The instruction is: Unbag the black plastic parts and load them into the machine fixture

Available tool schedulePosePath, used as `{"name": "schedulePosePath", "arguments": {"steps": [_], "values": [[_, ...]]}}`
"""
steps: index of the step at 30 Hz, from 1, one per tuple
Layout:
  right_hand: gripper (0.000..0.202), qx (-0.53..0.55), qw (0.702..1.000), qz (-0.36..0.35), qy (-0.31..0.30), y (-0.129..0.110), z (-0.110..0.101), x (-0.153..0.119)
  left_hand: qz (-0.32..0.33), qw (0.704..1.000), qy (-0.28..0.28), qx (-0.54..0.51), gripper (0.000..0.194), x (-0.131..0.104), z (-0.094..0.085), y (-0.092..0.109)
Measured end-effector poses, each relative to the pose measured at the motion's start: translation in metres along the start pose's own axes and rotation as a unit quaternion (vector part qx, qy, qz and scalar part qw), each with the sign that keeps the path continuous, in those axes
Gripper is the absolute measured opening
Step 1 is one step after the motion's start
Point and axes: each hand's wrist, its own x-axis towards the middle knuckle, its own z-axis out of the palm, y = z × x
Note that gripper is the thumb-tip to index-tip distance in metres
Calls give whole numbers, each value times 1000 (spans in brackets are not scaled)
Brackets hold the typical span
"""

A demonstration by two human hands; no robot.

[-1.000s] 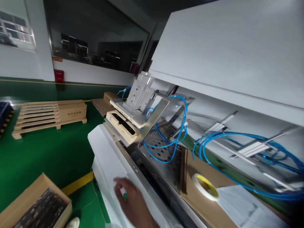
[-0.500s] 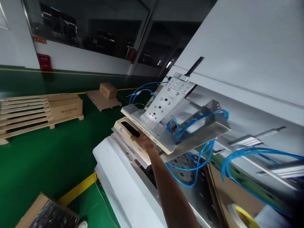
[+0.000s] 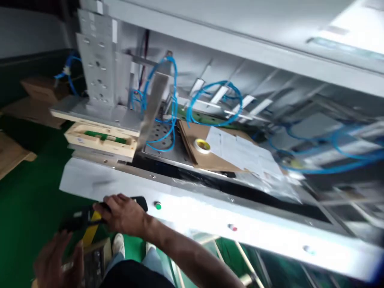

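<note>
My right hand (image 3: 124,214) reaches across in front of the machine's white front panel, fingers curled around a dark object (image 3: 75,222) too blurred to name. A black rounded end (image 3: 141,203) shows behind that hand; I cannot tell whether it belongs to the same object. Lower left is my left hand (image 3: 60,260), smeared by motion, fingers apart just below the dark object's far end. Above both hands, a cream fixture block (image 3: 102,140) stands on the machine. A green strip like a circuit board (image 3: 105,137) lies in its slot, below a metal upper plate (image 3: 96,112).
A green button (image 3: 158,205) and a red button (image 3: 232,227) sit on the front panel (image 3: 192,210). Cardboard (image 3: 216,158), a tape roll (image 3: 202,146) and papers (image 3: 243,152) lie on the bed. Blue hoses (image 3: 174,116) hang above. A box (image 3: 100,256) stands on the floor.
The view has swung right and down. One hand was at the fixture's slot, which looked dark; now green shows there. Both hands are now in front of the machine, the right gripping a dark object.
</note>
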Motion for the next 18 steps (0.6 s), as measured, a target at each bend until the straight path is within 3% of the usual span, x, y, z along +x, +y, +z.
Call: {"name": "schedulePosePath", "arguments": {"steps": [2,5,8,11,14,16,18], "values": [[53,13,999,31,9,-22,-6,-43,72,997,5,-7,75,25,15,17],[43,1,997,79,9,-32,-28,-101,233,963,-120,-61,66,54,38,58],[41,-20,992,128,13,-30,-54,-154,322,929,-156,-88,55,68,61,103],[37,-32,968,228,99,-35,-70,-208,331,924,-160,-104,52,80,81,143],[20,-53,900,381,205,-39,-68,-265,297,939,-136,-105,52,101,99,181],[14,-74,865,444,220,-37,-57,-298,290,944,-120,-101,51,117,110,205],[17,-91,857,466,202,-28,-42,-325,307,938,-129,-98,50,131,123,227]]}}
